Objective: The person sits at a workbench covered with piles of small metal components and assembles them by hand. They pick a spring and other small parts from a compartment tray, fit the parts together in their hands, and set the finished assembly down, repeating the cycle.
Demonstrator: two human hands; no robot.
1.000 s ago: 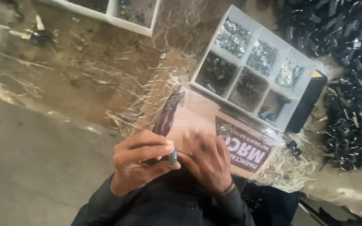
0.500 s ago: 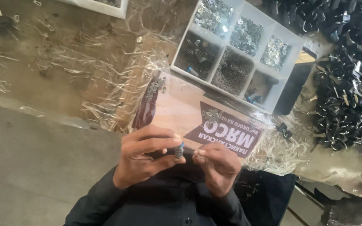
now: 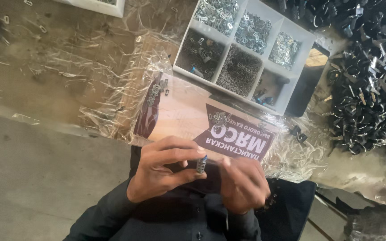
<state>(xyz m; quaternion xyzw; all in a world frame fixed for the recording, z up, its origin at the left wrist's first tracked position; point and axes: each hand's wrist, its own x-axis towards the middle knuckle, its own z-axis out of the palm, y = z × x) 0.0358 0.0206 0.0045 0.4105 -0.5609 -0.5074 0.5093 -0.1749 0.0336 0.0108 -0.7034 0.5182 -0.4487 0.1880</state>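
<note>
My left hand (image 3: 166, 172) pinches a small metal cylinder with a blue tip (image 3: 201, 165) between thumb and forefinger, held close to my chest. Just beside it, my right hand (image 3: 242, 185) has its fingers curled with the fingertips near the cylinder; whether it holds anything is hidden. Both hands hover over the near edge of a cardboard sheet with a maroon print (image 3: 184, 111), which lies under crinkled clear plastic. Two small clusters of metal parts (image 3: 220, 118) lie on that sheet.
A white compartment tray (image 3: 180, 70) with several sections of small metal parts stands beyond the sheet. A dark flat block (image 3: 307, 82) leans beside it. A big pile of black metal clips (image 3: 367, 93) fills the right. Another white tray (image 3: 101, 6) sits top left. Grey floor (image 3: 32, 178) lies left.
Both hands have drawn back off the sheet toward my body. The left hand now holds the small cylinder upright in plain view, and the right hand has closed in beside it.
</note>
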